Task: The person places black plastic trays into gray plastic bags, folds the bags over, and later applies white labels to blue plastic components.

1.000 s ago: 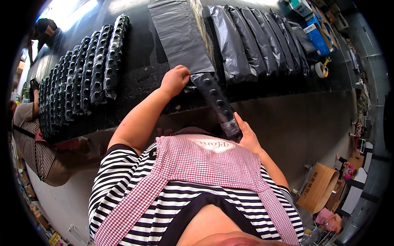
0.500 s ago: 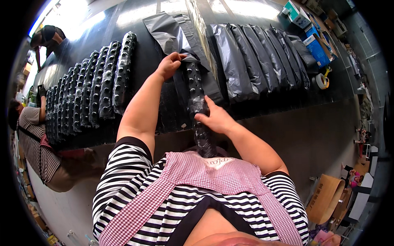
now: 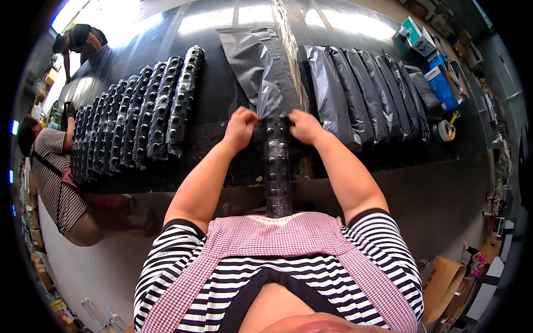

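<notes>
A long black studded roll (image 3: 277,172), wrapped in clear film, points away from my chest over the table edge. Its far end is inside the mouth of a grey plastic mailing bag (image 3: 261,75), which lies on the table. My left hand (image 3: 240,129) is closed on the left edge of the bag's mouth. On the opposite edge, my right hand (image 3: 305,126) grips the bag with curled fingers. The near end of the roll rests against my apron (image 3: 277,236). How far the roll reaches inside the bag is hidden.
Several wrapped studded rolls (image 3: 147,111) stand in a row at left on the dark table (image 3: 214,105). Several filled grey bags (image 3: 333,94) lie at right, near a tape roll (image 3: 446,131) and blue boxes (image 3: 442,89). Two people (image 3: 55,161) are at the left.
My right hand has left the middle of the roll and moved up to the bag's right edge. My left hand has come nearer, drawing the bag's mouth over the roll's far end.
</notes>
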A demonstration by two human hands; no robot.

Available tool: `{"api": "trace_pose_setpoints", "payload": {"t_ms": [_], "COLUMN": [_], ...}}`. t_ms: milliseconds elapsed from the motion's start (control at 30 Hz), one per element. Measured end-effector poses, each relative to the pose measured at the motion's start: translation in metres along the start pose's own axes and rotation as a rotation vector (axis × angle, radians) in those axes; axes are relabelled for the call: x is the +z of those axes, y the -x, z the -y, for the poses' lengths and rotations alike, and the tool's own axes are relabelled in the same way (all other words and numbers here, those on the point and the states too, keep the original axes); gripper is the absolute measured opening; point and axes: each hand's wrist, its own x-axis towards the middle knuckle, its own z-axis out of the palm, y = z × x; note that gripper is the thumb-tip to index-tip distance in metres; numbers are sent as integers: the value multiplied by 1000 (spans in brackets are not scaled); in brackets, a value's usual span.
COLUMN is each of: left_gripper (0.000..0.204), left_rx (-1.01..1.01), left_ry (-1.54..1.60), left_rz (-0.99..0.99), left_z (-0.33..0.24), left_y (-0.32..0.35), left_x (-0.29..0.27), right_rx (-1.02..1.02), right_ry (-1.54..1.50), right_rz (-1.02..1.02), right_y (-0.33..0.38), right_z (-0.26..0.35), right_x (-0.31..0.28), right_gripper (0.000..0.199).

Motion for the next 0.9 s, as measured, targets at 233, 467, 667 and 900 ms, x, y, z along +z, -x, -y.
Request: {"api": "trace_pose_setpoints", "payload": {"t_ms": [233,467,667,900], "left_gripper": [4,5,33,26], "left_rx": [-87,-129,73,-561], "left_ry": [345,288,-82,109], "left_rz": [702,76,25,346], "left_z": [-72,-101,-96,-72], "left_y": [137,38,109,144], "left_x": [-26,-26,-16,-1], "right_rx": [127,283,579,605], "right_ry": [-754,-1252,-1301,-1177], "right_rz": [658,57,348,519], "right_y": [176,104,160,162], "right_z": [63,84,83,82], "right_x": [0,-16,19,13], "right_gripper": [24,21,18,14]}}
